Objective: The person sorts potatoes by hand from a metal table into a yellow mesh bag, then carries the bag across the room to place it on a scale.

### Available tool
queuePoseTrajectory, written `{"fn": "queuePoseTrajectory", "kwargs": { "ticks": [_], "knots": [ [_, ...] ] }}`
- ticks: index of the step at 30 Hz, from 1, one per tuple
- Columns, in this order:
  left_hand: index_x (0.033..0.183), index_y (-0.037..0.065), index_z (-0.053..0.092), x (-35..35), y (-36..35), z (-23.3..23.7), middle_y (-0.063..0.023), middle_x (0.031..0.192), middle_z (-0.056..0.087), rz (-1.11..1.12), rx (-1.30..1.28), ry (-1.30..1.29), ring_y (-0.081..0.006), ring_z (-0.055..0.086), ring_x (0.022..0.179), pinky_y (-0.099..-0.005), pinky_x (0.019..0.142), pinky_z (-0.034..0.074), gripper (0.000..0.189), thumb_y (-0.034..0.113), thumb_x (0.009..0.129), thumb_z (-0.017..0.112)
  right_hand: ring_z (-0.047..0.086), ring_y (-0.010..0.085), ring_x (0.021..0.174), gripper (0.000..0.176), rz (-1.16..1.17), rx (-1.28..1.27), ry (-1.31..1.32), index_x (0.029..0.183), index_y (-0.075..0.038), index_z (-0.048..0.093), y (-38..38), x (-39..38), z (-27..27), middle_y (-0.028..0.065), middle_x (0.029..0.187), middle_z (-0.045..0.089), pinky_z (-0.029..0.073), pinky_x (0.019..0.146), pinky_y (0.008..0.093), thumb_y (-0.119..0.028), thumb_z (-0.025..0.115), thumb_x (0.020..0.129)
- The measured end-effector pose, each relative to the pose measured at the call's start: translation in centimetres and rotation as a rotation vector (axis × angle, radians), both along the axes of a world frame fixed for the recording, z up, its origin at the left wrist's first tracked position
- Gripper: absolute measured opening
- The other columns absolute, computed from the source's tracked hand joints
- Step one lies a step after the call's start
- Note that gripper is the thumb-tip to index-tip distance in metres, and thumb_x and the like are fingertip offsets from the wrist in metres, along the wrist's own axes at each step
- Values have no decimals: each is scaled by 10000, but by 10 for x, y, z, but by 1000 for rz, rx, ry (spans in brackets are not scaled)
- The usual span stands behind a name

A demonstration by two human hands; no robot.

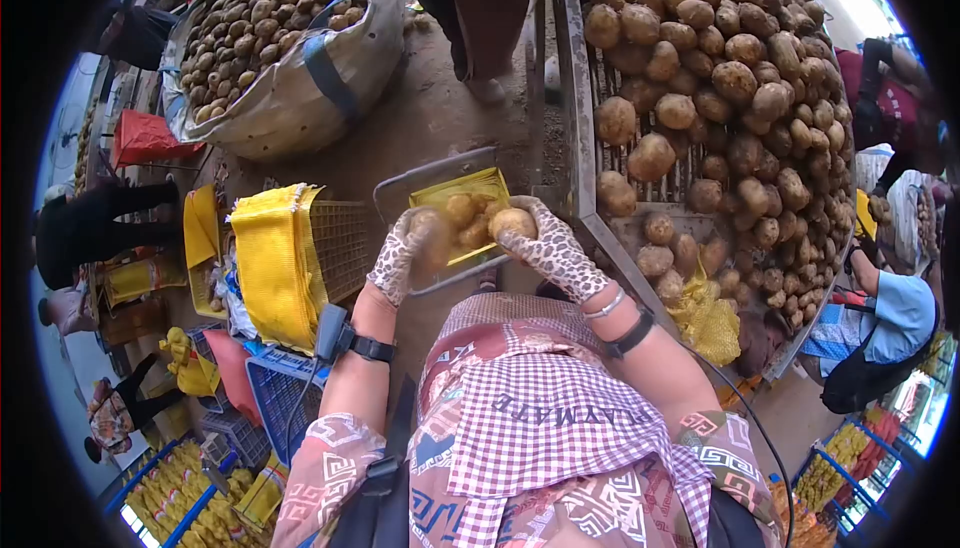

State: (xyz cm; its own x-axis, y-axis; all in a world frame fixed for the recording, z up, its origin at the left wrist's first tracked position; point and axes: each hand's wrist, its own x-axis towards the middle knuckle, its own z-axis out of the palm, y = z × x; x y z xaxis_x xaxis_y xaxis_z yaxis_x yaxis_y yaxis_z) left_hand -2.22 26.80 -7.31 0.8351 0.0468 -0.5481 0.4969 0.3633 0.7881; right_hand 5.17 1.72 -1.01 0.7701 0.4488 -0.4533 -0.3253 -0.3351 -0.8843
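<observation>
My left hand [396, 256], in a leopard-print glove, is closed round a potato [431, 240] smeared by motion, at the left edge of a yellow mesh bag [425, 196]. In a matching glove, my right hand [553, 250] grips another potato [513, 224] over the bag's right edge. The bag is spread open in a grey-rimmed holder [440, 167] in front of my body. Several potatoes [468, 210] lie inside it, between my two hands.
A metal-edged sorting table [588, 173] heaped with potatoes [735, 78] stands right. At upper left is a large white sack [285, 113] full of potatoes. Yellow mesh bags [280, 263] drape over a crate left. A person's legs [465, 8] stand ahead; other people work at both sides.
</observation>
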Motion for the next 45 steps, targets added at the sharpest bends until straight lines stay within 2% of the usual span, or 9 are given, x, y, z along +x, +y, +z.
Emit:
{"fn": "queuePoseTrajectory", "kwargs": {
  "ticks": [4,7,11,15,24,32,39,41,45],
  "knots": [
    [1369,51,451,20,-18,-20,-106,1296,547,-358,613,-70,-179,541,1138,-293,967,430,514,254,924,609,471,393,1237,664,96,-277,-473,1339,17,435,5,-18,-36,259,1340,456,383,1052,412,-332,689,834],
    [1342,48,485,14,-6,-8,-104,1267,565,-251,225,41,-180,539,1140,-300,951,442,465,225,928,604,494,387,1209,592,59,-322,-607,1305,20,467,-18,-43,-28,239,1302,498,394,1039,418,-279,681,841],
    [1166,39,610,-13,34,-40,-60,1087,654,-36,382,19,-108,588,933,-269,778,486,290,205,929,601,622,305,1025,328,-365,-337,-308,1160,-3,595,-63,-51,11,181,1132,627,483,912,356,-116,636,854],
    [1096,40,641,-26,49,-47,-44,994,669,83,388,158,-89,579,846,-253,740,477,265,231,915,611,653,241,906,231,-509,-574,-539,1088,-8,625,-114,-44,11,154,991,670,518,783,346,-78,614,868],
    [1267,-21,543,-36,19,-87,-129,1186,616,-283,637,292,-205,553,1096,-303,957,396,507,342,918,602,614,329,1012,313,181,-229,-366,1117,-25,632,-48,-73,-3,177,1092,632,484,894,393,-213,629,866],
    [1238,18,578,-12,5,-114,-244,1118,641,-408,1047,356,-374,611,1044,-412,888,467,468,325,885,553,599,347,1021,308,-308,-517,-936,1113,-7,624,-119,9,8,190,1068,637,473,910,402,-104,644,821],
    [1248,35,575,-21,25,-91,-250,1136,629,-559,1042,353,-381,607,1044,-416,889,468,440,287,890,535,638,325,974,274,-219,-190,-647,1069,-4,643,-88,-18,-5,179,1028,662,503,878,378,-82,670,807],
    [1237,20,583,-19,26,-96,-211,1119,653,-398,816,339,-317,630,1021,-375,864,476,437,289,894,550,619,330,1021,296,-331,-417,-965,1081,-11,642,-95,-20,-9,186,1061,650,477,925,404,-74,669,793],
    [1196,20,611,-3,33,-111,-113,1071,679,-411,644,217,-209,624,941,-333,834,477,396,295,911,593,546,376,1147,506,-390,-632,-565,1288,-53,533,-116,5,0,215,1186,594,434,978,438,-289,637,853]
  ]
}}
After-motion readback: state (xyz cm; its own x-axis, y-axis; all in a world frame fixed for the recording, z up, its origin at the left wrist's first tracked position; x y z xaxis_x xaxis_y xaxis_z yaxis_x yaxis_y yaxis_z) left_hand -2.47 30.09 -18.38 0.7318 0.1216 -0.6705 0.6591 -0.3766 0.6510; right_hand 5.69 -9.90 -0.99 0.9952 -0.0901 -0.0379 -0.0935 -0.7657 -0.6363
